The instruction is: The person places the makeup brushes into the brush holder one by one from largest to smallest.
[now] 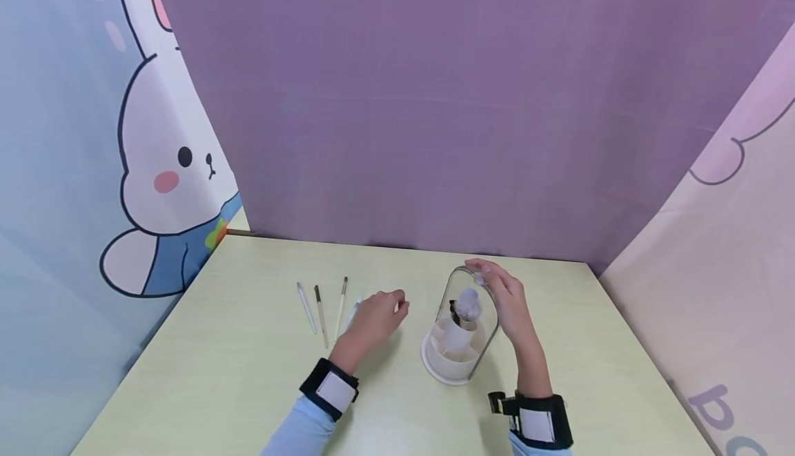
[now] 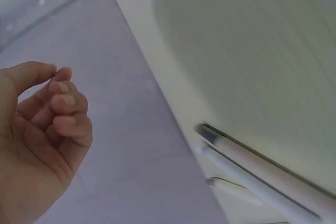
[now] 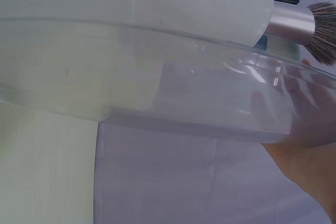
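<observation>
A round white brush holder [image 1: 448, 363] stands upright on the table with a clear arched cover [image 1: 491, 335]. Makeup brushes stand inside; one has a fluffy pale head [image 1: 468, 304], and a brush with dark bristles [image 3: 321, 30] appears in the right wrist view. My right hand [image 1: 506, 297] holds the cover near its top, with fingers over the arch; the plastic partly blurs them in the right wrist view. Left of the holder, my left hand [image 1: 377, 316] hovers with curled fingers, thumb tip against the index fingertip [image 2: 64, 74], and nothing visible between them.
Several slim brushes lie left of my left hand, among them a white one [image 1: 306, 308], a dark-tipped one [image 1: 321, 316] and a pale-handled one [image 1: 341, 308]. My left forearm partly covers another. A purple cloth [image 1: 422, 111] hangs behind the pale table [image 1: 248, 387].
</observation>
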### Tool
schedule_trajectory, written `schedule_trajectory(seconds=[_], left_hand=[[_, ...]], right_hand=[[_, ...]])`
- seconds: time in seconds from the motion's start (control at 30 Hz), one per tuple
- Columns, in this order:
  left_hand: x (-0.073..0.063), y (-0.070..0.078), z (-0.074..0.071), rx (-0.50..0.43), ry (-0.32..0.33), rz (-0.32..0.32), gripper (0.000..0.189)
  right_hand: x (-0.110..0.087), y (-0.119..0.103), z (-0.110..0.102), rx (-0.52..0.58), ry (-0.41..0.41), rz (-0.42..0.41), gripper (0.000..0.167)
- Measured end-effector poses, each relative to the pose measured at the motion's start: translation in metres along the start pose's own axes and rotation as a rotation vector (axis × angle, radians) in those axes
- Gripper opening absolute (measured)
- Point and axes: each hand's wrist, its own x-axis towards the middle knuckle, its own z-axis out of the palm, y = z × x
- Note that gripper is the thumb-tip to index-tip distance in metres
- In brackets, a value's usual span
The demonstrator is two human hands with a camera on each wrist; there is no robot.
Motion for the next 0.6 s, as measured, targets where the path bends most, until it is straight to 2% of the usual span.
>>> schedule_trajectory(seconds=[0.17, 0.37, 0.6], left_hand=[[0.002, -0.023, -0.003, -0.057, -0.073, -0.125, 0.015], [-0.003, -0.039, -0.017, 0.025, -0.085, -0.269, 0.012], [-0.007, -0.050, -0.022, 0.043, -0.068, -0.306, 0.012]], right_hand=[[0.001, 0.005, 0.001, 0.010, 0.003, -0.019, 0.038], [0.002, 0.005, 0.002, 0.012, 0.002, -0.021, 0.039], [0.001, 0.002, 0.002, -0.001, 0.010, -0.017, 0.039]])
